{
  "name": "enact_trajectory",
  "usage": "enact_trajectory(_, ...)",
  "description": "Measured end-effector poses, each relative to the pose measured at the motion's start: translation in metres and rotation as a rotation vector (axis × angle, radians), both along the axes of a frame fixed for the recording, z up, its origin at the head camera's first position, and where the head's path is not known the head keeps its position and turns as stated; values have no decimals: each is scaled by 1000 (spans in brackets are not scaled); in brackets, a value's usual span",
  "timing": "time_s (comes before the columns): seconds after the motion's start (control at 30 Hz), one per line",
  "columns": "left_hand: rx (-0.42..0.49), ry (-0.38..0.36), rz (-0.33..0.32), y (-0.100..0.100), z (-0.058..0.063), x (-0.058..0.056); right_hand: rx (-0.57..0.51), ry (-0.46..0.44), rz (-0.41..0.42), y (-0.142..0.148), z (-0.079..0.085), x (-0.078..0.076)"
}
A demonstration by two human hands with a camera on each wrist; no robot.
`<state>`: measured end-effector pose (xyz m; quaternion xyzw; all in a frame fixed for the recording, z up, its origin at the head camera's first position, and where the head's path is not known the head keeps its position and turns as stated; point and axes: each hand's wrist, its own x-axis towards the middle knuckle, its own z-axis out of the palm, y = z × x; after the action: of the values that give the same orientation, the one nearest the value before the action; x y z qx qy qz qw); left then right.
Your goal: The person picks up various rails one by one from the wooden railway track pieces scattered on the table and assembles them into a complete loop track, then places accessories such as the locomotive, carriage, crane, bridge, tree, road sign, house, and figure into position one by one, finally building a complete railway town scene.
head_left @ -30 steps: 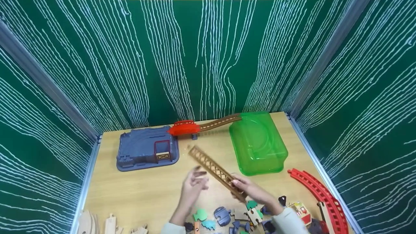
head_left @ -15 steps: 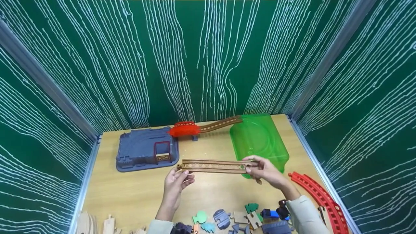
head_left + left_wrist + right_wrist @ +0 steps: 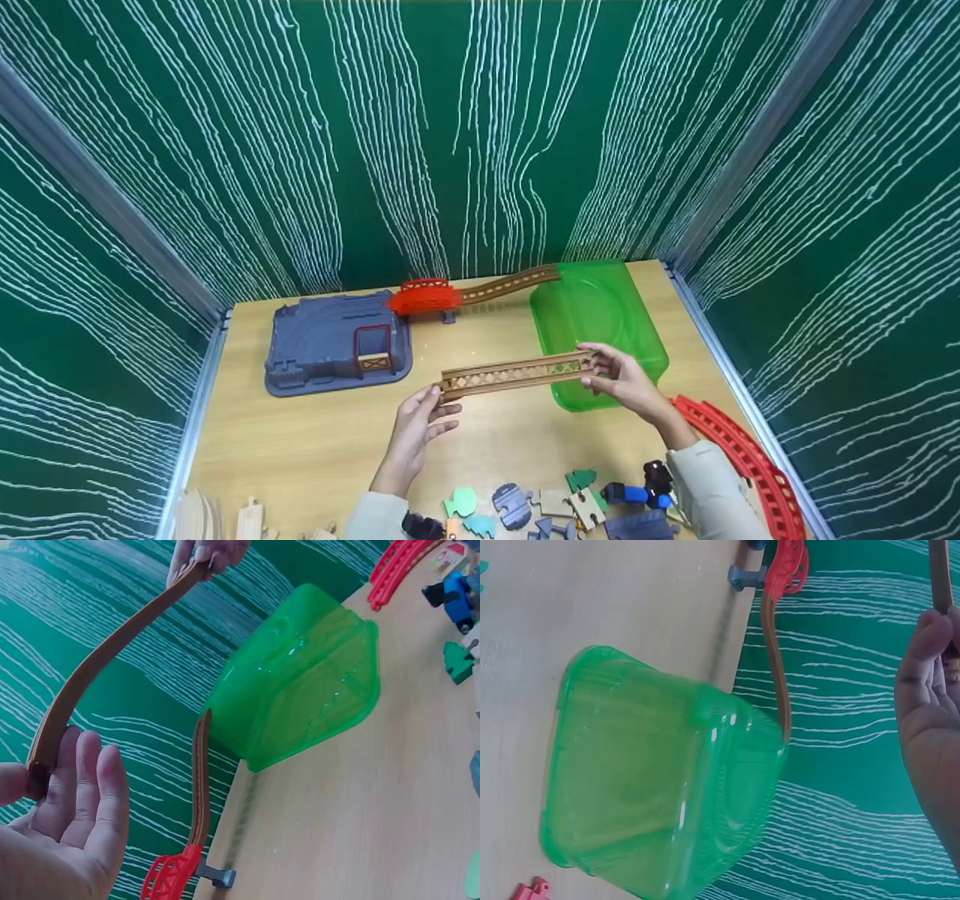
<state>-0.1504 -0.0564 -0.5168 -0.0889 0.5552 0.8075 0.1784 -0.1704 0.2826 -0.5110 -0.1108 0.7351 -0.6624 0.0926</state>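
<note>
- Bottom edge, at 8 o'clock from the held track [image 3: 517, 373]: pale wooden track pieces [image 3: 197, 517], partly cut off by the frame.
- At 9 o'clock: a grey base [image 3: 315, 337] on the table, with a red-framed gate [image 3: 373, 349] near its front.
- At 8 o'clock, just beside the track: the left hand [image 3: 414, 431], pinching the track's left end between thumb and fingers.
- At 10 o'clock: a red bridge [image 3: 424, 298], meeting the back corner of the grey base, with a small grey support [image 3: 448, 317] below its right side.
- At 7 o'clock: a light green piece [image 3: 462, 501] among loose toys near the bottom edge.
- At 6 o'clock: a grey round piece [image 3: 513, 505], also on the table.
- In the centre: the held track, brown with a lattice middle, lifted off the table between both hands; the left wrist view shows that it is bowed.
- At 12 o'clock: a raised brown track [image 3: 510, 285], running from the red bridge to the green box.
- At 2 o'clock: the translucent green box [image 3: 600, 315], partly hidden by the held track.
- At 3 o'clock: the right hand [image 3: 626, 384], pinching the track's right end.
- Between 4 and 5 o'clock: a blue and black vehicle [image 3: 634, 493].
- At 4 o'clock: red curved track [image 3: 739, 446], partly behind the right sleeve [image 3: 712, 487].
</note>
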Motion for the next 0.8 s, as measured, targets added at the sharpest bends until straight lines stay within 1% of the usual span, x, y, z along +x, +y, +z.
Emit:
enact_trajectory(0.03, -5, -1, -4, 1, -1, -2, -8, 14, -7, 2, -4, -2)
enact_trajectory(0.13, 5, -1, -8, 5, -5, -7, -38, 38, -32, 4, -8, -6)
enact_trajectory(0.27, 71, 0, 9, 9, -7, -11, -63, 64, -62, 2, -12, -8)
enact_trajectory(0.37, 108, -20, 41, 11, -7, -13, -73, 71, -92, -4, -14, -8)
enact_trajectory(0.43, 110, -34, 73, 13, -8, -14, -91, 68, -113, -8, -15, -8)
enact_trajectory(0.53, 97, -46, 116, 14, -8, -16, -159, 54, -144, -14, -16, -9)
enact_trajectory(0.6, 86, -38, 131, 14, -8, -17, -216, 50, -163, -17, -17, -9)
enact_trajectory(0.7, 79, 0, 111, 11, -8, -17, -296, 46, -174, -19, -19, -10)
enact_trajectory(0.8, 61, 52, 66, 6, -9, -18, -317, 64, -142, -16, -19, -10)
